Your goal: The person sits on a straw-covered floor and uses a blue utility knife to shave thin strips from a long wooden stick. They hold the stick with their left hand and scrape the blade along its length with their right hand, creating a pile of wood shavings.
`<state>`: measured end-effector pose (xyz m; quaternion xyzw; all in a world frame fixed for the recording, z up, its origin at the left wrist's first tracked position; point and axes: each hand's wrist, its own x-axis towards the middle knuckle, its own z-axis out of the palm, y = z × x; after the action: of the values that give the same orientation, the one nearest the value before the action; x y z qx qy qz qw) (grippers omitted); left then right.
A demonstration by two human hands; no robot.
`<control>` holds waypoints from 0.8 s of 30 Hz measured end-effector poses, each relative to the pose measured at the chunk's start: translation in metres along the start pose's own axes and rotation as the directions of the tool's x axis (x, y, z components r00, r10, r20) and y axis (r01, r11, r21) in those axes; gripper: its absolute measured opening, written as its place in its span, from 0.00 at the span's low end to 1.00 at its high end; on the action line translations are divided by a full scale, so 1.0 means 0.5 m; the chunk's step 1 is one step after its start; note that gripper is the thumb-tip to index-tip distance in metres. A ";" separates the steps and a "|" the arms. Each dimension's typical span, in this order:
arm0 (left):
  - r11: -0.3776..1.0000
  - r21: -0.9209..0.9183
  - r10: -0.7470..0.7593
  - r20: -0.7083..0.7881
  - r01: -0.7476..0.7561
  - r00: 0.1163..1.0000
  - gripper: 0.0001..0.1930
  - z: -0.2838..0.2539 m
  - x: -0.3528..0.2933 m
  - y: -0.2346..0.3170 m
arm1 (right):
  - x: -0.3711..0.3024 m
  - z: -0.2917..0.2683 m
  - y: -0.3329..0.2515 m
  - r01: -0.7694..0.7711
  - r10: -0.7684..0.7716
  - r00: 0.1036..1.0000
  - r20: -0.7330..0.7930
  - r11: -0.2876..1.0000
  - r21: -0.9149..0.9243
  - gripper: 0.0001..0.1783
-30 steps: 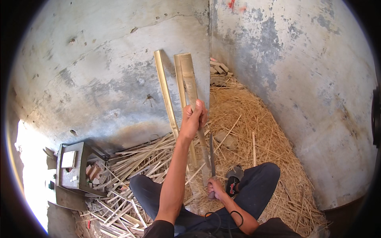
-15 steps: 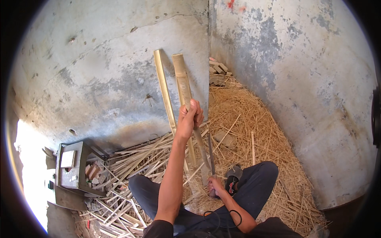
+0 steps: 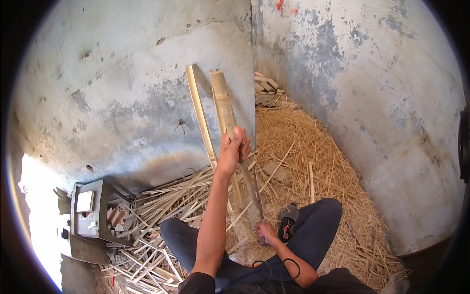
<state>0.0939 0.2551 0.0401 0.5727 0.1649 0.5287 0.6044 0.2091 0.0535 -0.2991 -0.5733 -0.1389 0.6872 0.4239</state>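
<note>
Step in hand, as judged: working a blade against a held bamboo piece; left hand [image 3: 235, 149] is closed round the bamboo piece [image 3: 224, 100], mid-frame; right hand [image 3: 266, 232], lower centre, is closed round the handle of a long knife [image 3: 257, 196]; bamboo slants from upper centre to lower centre, upper end against or just in front of the wall [image 3: 127, 73], cannot tell which; blade points up the frame, along the right side of the bamboo's lower part; touching or just beside, contact too fine to tell.

Next move, as judged, calls for a firm left grip high on the bamboo, a steady blade angle from the right, and the edge well below the left fingers; the dark trouser leg [image 3: 318, 220] at lower right is near the knife hand, so short controlled strokes suit.

Around: another bamboo strip [image 3: 199, 110] leans on the wall just left of the held piece; loose split strips [image 3: 176, 198] lie left of centre and lower left; straw-like shavings [image 3: 313, 147] heap on the right; a small wooden stand [image 3: 93, 213] is at lower left.
</note>
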 end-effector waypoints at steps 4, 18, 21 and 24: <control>0.999 0.039 -0.008 -0.010 0.008 1.000 0.32 0.002 -0.006 0.000 | -0.026 0.018 -0.020 0.037 -0.040 0.995 -0.088 0.999 -0.037 0.07; 0.999 -0.050 0.013 0.001 -0.013 1.000 0.28 -0.042 -0.009 -0.009 | 0.032 -0.032 0.016 -0.202 0.131 0.954 0.269 0.945 0.256 0.10; 0.998 -0.060 0.024 -0.002 -0.024 1.000 0.28 -0.045 -0.010 -0.009 | 0.032 -0.027 0.017 -0.208 0.150 0.960 0.238 0.948 0.242 0.12; 0.999 -0.037 0.004 -0.003 -0.004 1.000 0.29 -0.042 -0.011 -0.003 | 0.037 -0.026 0.015 -0.231 0.158 0.948 0.278 0.940 0.252 0.12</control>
<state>0.0756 0.2618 0.0305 0.5612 0.1550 0.5335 0.6136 0.2179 0.0590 -0.3203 -0.4258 -0.0352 0.8063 0.4091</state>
